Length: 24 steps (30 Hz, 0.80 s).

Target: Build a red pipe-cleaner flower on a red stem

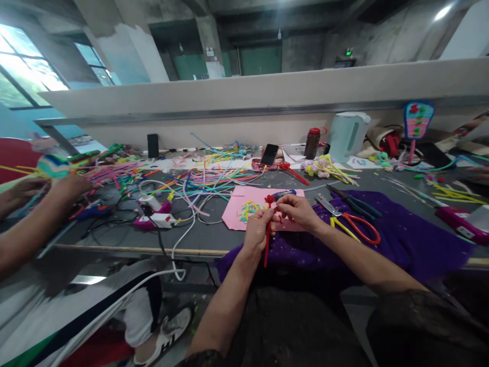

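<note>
Centrally, over the front edge of the dark grey desk [210,237], the left hand [259,228] holds the red fuzzy-wire flower [269,199]; its fingers are clamped on the stem just below the head, and the stem's free end points down. The right hand [300,211] is beside the flower head, fingertips bent in toward it; whether they are clamped on a part of it cannot be told. A purple speckled cloth [412,229] overhangs the front edge, extending toward the right end. On it rest metal-bladed scissors with red and yellow handles [367,239] and, just behind, dark blue-handled pliers [357,203]. Beyond the hands lies a pink flat sheet [230,215] carrying small yellow and green clippings [248,210]. Farther back, loose multicoloured fuzzy wires [206,178] spread toward the left end. Near the rear edge stand a brown bottle with a red lid [313,145] and a pale green kettle [347,137].
</note>
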Each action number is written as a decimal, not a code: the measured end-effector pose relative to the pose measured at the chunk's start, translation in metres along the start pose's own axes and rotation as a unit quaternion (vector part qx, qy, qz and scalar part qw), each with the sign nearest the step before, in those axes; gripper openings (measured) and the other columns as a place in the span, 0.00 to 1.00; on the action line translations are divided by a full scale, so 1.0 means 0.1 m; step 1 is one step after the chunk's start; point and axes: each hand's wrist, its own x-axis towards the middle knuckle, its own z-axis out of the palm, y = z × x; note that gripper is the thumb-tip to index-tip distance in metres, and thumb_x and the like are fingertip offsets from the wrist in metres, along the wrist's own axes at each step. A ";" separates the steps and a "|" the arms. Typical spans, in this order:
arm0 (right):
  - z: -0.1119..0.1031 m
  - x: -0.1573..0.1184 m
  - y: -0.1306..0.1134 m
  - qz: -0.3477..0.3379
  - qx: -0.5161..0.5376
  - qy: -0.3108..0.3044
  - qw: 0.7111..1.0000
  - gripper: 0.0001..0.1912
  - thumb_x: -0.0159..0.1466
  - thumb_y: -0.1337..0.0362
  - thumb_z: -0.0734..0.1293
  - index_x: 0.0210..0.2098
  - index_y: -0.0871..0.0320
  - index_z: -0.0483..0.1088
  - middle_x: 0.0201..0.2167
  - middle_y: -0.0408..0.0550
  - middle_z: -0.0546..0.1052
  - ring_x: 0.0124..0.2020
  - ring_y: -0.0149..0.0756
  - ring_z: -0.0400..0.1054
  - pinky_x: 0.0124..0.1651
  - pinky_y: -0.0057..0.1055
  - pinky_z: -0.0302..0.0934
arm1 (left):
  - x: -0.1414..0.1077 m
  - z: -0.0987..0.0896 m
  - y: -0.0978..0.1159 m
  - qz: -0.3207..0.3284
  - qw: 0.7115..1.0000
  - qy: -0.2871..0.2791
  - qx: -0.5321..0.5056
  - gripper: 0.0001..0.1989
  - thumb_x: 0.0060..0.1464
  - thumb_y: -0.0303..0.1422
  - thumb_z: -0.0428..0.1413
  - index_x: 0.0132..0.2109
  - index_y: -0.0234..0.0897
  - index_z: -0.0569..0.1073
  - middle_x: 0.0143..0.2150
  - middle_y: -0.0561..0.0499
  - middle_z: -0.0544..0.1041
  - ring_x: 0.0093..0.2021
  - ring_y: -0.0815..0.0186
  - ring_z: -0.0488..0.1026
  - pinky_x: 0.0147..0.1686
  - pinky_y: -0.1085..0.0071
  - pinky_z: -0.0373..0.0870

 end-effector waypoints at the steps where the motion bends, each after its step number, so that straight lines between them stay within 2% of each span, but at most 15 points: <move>1: 0.00 0.00 0.01 -0.005 -0.007 0.003 1.000 0.10 0.54 0.60 0.66 0.30 0.61 0.69 0.22 0.40 0.72 0.17 0.24 0.64 0.16 0.20 0.53 | -0.01 0.00 -0.01 0.001 1.000 -0.003 0.006 0.18 0.41 0.43 0.61 0.29 0.30 0.70 0.15 0.56 0.69 0.10 0.78 0.58 0.10 0.80 0.53; 4: 0.01 0.01 0.02 -0.015 -0.024 0.009 1.000 0.10 0.53 0.60 0.66 0.29 0.61 0.69 0.22 0.40 0.71 0.17 0.24 0.64 0.17 0.20 0.54 | -0.01 0.00 -0.02 0.012 1.000 -0.017 0.017 0.17 0.41 0.43 0.60 0.26 0.31 0.70 0.12 0.56 0.67 0.09 0.77 0.58 0.10 0.79 0.52; 8: 0.03 -0.02 -0.01 -0.014 -0.034 -0.015 0.999 0.09 0.54 0.60 0.66 0.29 0.61 0.69 0.20 0.39 0.70 0.17 0.25 0.63 0.19 0.21 0.56 | 0.02 -0.01 -0.03 0.030 1.000 0.002 -0.004 0.15 0.41 0.40 0.61 0.27 0.31 0.70 0.18 0.54 0.72 0.11 0.78 0.59 0.10 0.80 0.53; 11: 0.04 -0.03 -0.04 -0.010 -0.031 -0.036 0.999 0.09 0.54 0.61 0.66 0.29 0.61 0.69 0.19 0.39 0.70 0.17 0.25 0.63 0.20 0.22 0.57 | 0.04 -0.03 -0.03 0.019 1.000 0.011 -0.017 0.14 0.40 0.39 0.61 0.27 0.32 0.69 0.20 0.55 0.72 0.11 0.79 0.58 0.10 0.80 0.53; 17: -0.08 0.00 -0.06 0.008 -0.042 -0.012 0.999 0.10 0.55 0.58 0.65 0.28 0.60 0.66 0.19 0.40 0.70 0.16 0.25 0.61 0.16 0.21 0.51 | 0.04 -0.06 -0.01 -0.001 0.999 0.036 -0.030 0.13 0.40 0.37 0.61 0.26 0.32 0.68 0.17 0.57 0.70 0.11 0.79 0.56 0.11 0.80 0.52; 21: -0.21 0.00 -0.04 -0.033 -0.172 -0.007 0.985 0.14 0.59 0.56 0.61 0.24 0.60 0.67 0.20 0.43 0.71 0.17 0.27 0.63 0.19 0.23 0.52 | 0.02 -0.07 -0.01 0.021 0.998 0.044 -0.046 0.13 0.41 0.37 0.61 0.26 0.32 0.67 0.18 0.57 0.70 0.11 0.80 0.56 0.11 0.80 0.52; 24: -0.21 -0.01 0.00 -0.114 -0.334 0.018 0.936 0.14 0.61 0.58 0.61 0.25 0.60 0.69 0.22 0.44 0.72 0.22 0.29 0.65 0.25 0.24 0.55 | 0.01 -0.08 -0.01 0.021 0.997 0.044 -0.054 0.13 0.41 0.38 0.61 0.26 0.32 0.67 0.18 0.57 0.70 0.11 0.80 0.56 0.10 0.80 0.51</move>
